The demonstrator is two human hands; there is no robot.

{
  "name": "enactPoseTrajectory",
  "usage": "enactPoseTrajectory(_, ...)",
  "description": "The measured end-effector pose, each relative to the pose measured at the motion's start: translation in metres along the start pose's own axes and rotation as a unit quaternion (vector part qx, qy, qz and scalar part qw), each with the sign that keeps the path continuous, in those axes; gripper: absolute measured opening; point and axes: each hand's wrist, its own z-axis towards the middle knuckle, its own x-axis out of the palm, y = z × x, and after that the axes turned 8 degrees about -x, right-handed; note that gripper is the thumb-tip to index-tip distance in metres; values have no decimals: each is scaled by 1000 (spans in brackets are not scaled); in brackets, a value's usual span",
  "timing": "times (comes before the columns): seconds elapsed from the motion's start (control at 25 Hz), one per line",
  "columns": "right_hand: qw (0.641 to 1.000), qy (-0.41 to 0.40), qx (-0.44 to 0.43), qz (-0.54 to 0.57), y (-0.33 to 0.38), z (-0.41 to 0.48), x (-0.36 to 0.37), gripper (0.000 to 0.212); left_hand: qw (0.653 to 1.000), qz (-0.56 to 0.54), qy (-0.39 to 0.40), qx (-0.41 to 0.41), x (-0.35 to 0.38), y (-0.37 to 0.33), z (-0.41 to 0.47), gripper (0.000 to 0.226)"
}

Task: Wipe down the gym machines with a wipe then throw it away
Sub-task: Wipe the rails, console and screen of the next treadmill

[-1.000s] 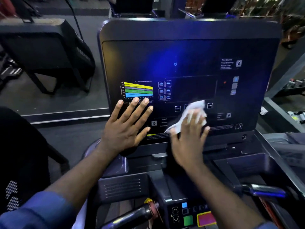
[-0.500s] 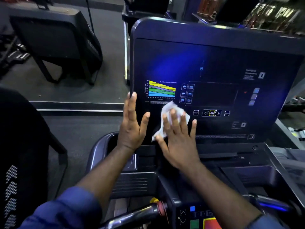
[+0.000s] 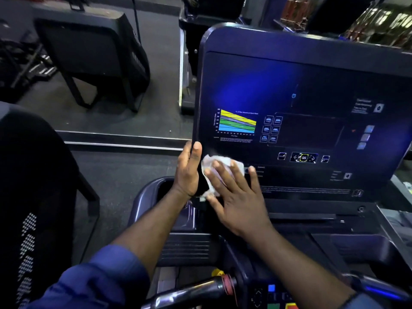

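A dark treadmill console panel (image 3: 301, 85) fills the upper right of the head view, with a coloured chart and lit buttons on it. My right hand (image 3: 236, 197) presses a crumpled white wipe (image 3: 209, 166) flat against the panel's lower left corner, fingers spread and straight. Only the wipe's upper and left parts show from under the fingers. My left hand (image 3: 188, 172) holds the console's left edge, with the thumb on the front face and the fingers wrapped behind it.
A cup holder recess (image 3: 156, 192) sits below the left hand. A chrome handlebar with a red ring (image 3: 196, 291) and coloured control buttons (image 3: 278, 302) lie near the bottom. Another black machine (image 3: 93, 59) stands on the floor at the back left.
My right hand has slid the wipe left and down across the panel to its lower left corner. My left hand has moved from flat on the panel to gripping its left edge.
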Motion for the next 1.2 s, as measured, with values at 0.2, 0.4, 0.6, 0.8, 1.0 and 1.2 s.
enactPoseTrajectory(0.2, 987, -48, 150, 25, -26, 36, -23, 79, 1000, -16, -6, -12, 0, -3, -1, 75)
enactPoseTrajectory(0.4, 997, -44, 40, 43, 40, 35, 0, 74, 990, -63, 80, -97, -4, -2, -8, 103)
enactPoseTrajectory(0.6, 963, -15, 259, 71, -32, -48, 16, 80, 995, -61, 47, -69, 12, -68, 17, 43)
enactPoseTrajectory(0.8, 977, -38, 189, 93, -12, 38, -24, 85, 994, -82, 64, -31, 19, -81, 50, 70)
enactPoseTrajectory(1.0, 978, -88, 176, 71, -61, 109, -70, 69, 996, -59, 66, -15, 28, -147, 82, 86)
enactPoseTrajectory(1.2, 995, -88, 53, -3, -37, 178, -96, 66, 998, -35, -35, 49, 40, -152, 88, 64)
